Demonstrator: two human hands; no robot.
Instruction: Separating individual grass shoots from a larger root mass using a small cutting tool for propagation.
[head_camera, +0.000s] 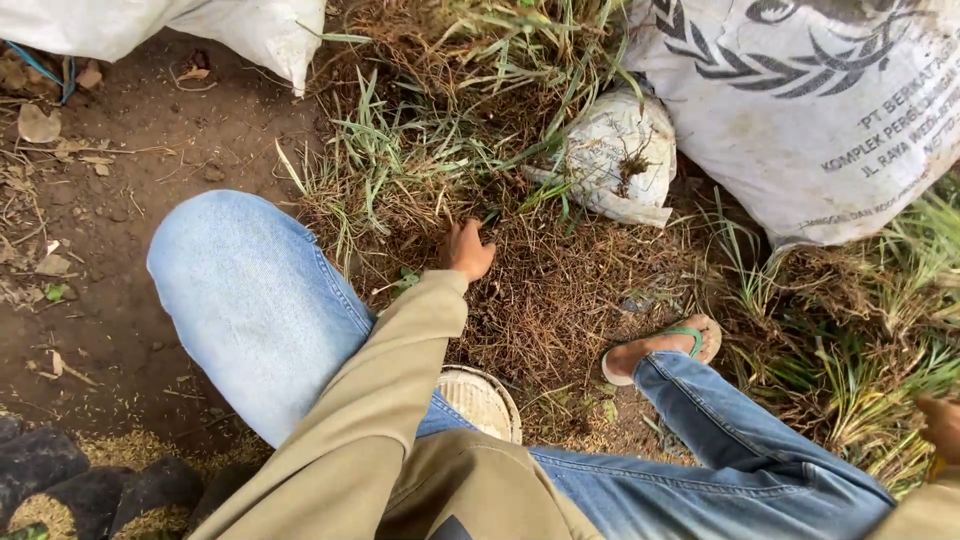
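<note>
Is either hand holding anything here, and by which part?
The left hand presses into the dry grass pile; a grip cannot be told. The right hand is cut off at the edge, unclear.

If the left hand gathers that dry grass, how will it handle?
Likely light and floppy: the dry grass lies as thin, loose, tangled strands. It would probably shed bits rather than lift whole, since the pile looks unbound. The left hand rests on it, grip unclear.

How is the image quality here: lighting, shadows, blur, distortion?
Head view: soft, even daylight, no hard shadows or glare; the left hand on the dry grass is sharp; the right hand is cropped at the frame edge; the white sack looks bright but not blown out; mild wide-angle stretch near the borders.
</note>
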